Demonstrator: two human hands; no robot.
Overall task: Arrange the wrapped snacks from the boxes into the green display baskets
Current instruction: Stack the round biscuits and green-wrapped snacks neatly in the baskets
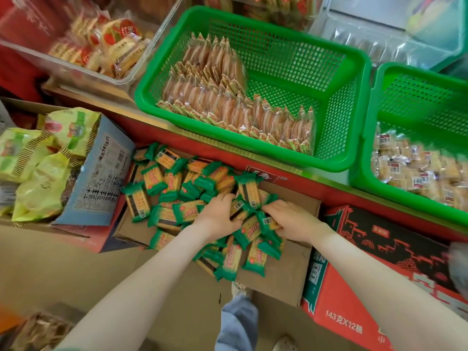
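Both my left hand (217, 217) and right hand (291, 221) curl fingers (226, 198) round green-wrapped snacks (177, 188) in the cardboard box (296, 201), seemingly gripping several; I should square the stack before lifting to the green basket (364, 102).

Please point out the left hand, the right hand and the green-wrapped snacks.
left hand (219, 215): head view, back of the hand.
right hand (295, 221): head view, back of the hand.
green-wrapped snacks (152, 178): head view, front of one packet in the pile.
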